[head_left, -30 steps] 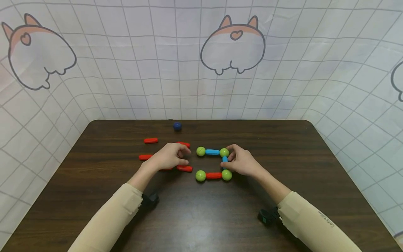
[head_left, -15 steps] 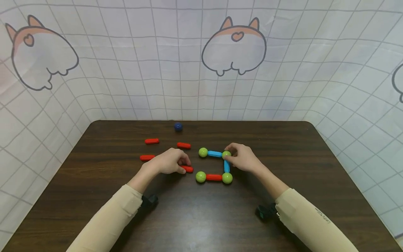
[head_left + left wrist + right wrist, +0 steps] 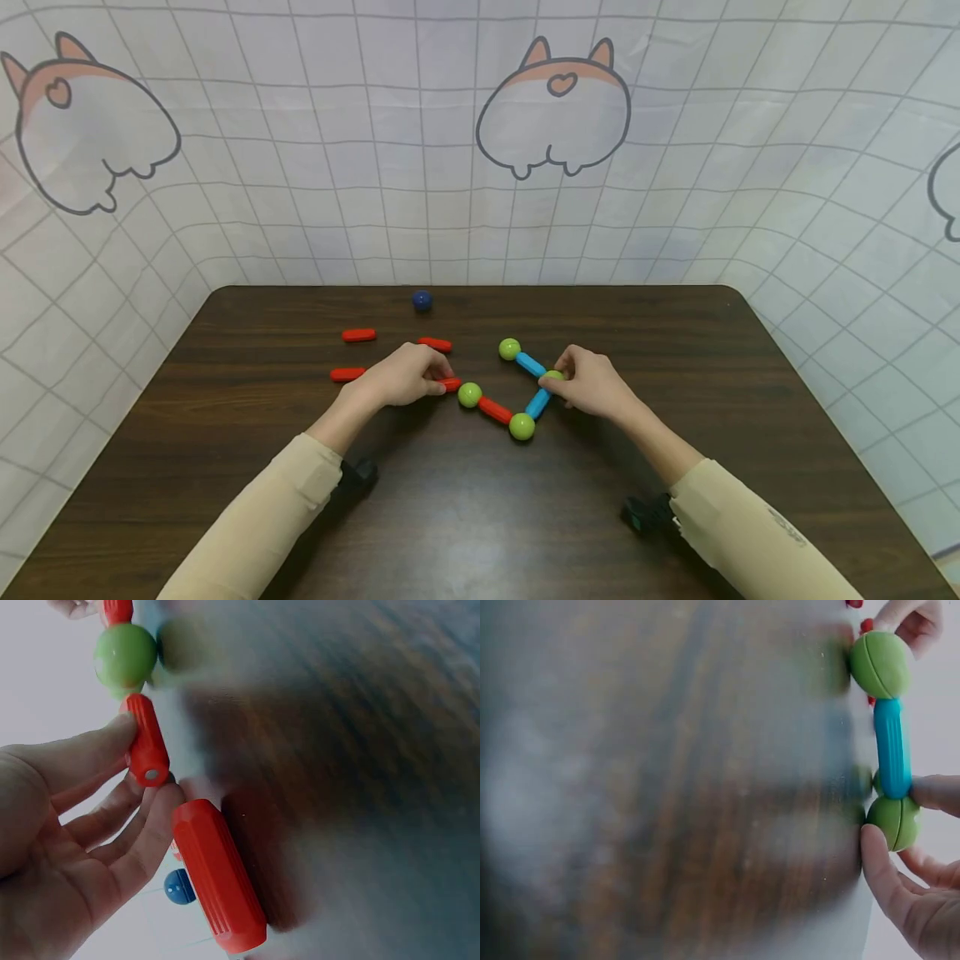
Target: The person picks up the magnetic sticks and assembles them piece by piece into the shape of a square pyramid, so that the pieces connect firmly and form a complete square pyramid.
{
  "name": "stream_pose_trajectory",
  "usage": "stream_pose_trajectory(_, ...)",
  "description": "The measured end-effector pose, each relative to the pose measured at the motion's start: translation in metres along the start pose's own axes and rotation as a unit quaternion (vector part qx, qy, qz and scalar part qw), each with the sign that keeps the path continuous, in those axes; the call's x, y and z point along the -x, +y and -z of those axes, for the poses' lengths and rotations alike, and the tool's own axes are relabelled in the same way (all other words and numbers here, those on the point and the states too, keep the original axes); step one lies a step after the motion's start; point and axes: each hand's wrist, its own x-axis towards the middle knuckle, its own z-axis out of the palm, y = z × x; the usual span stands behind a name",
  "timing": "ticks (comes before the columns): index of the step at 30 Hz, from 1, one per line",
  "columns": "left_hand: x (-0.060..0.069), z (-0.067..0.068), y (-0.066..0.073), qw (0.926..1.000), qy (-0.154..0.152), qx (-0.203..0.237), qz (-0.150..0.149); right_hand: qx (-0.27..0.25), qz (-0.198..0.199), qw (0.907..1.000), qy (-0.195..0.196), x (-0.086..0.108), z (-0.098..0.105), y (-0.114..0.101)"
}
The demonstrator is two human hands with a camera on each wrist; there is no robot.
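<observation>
My left hand (image 3: 405, 377) pinches a red rod (image 3: 148, 742) between thumb and fingers. One end of that rod meets a green ball (image 3: 125, 656) in the left wrist view. From this ball a chain runs on: a red rod (image 3: 495, 410), a green ball (image 3: 522, 426), a blue rod (image 3: 537, 404), a green corner ball (image 3: 896, 823), another blue rod (image 3: 531, 364) and a green end ball (image 3: 510, 349). My right hand (image 3: 592, 385) pinches the corner ball with thumb and fingertips, hiding part of it in the head view.
Close beside my left hand lies a loose red rod (image 3: 221, 877). Other red rods (image 3: 359, 335) are on the table's left half, and a dark blue ball (image 3: 422, 301) sits near the back edge. A patterned cloth (image 3: 450, 167) stands behind the brown table (image 3: 480, 517).
My left hand has taken hold of a red rod and brought it up to the chain's end ball. The chain has turned from squared to slanted, while my right hand now grips its corner ball.
</observation>
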Motion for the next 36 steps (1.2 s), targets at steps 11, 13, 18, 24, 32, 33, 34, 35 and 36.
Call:
stream_pose_trajectory(11,-0.007,0.006,0.001,0.9974,0.061,0.030,0.025,0.040,0.005,0.9992,-0.001,0.000,-0.004,-0.006)
stream_pose_trajectory(13,-0.007,0.006,0.002,0.9963,0.074,0.033,0.027,0.027,0.015,0.9995,-0.002,-0.003,-0.005,-0.007)
stream_pose_trajectory(18,-0.010,0.005,0.006,0.9940,0.098,0.039,0.028,0.000,0.031,0.9994,-0.017,-0.009,-0.008,-0.007)
stream_pose_trajectory(24,-0.015,0.004,0.009,0.9930,0.104,0.048,0.030,-0.006,0.020,0.9995,-0.023,-0.008,-0.010,-0.010)
stream_pose_trajectory(32,-0.025,0.005,0.013,0.9911,0.122,0.054,0.006,-0.030,0.010,0.9985,-0.046,-0.003,-0.013,-0.015)
stream_pose_trajectory(33,-0.027,0.004,0.014,0.9907,0.124,0.056,0.000,-0.035,0.008,0.9982,-0.048,-0.003,-0.013,-0.015)
stream_pose_trajectory(34,-0.029,0.003,0.016,0.9902,0.126,0.061,-0.004,-0.043,0.005,0.9978,-0.050,-0.002,-0.013,-0.016)
stream_pose_trajectory(35,-0.030,0.003,0.017,0.9898,0.126,0.064,-0.010,-0.051,0.001,0.9974,-0.052,-0.002,-0.014,-0.016)
stream_pose_trajectory(36,-0.032,0.002,0.018,0.9895,0.127,0.067,-0.014,-0.057,-0.004,0.9971,-0.051,-0.002,-0.014,-0.017)
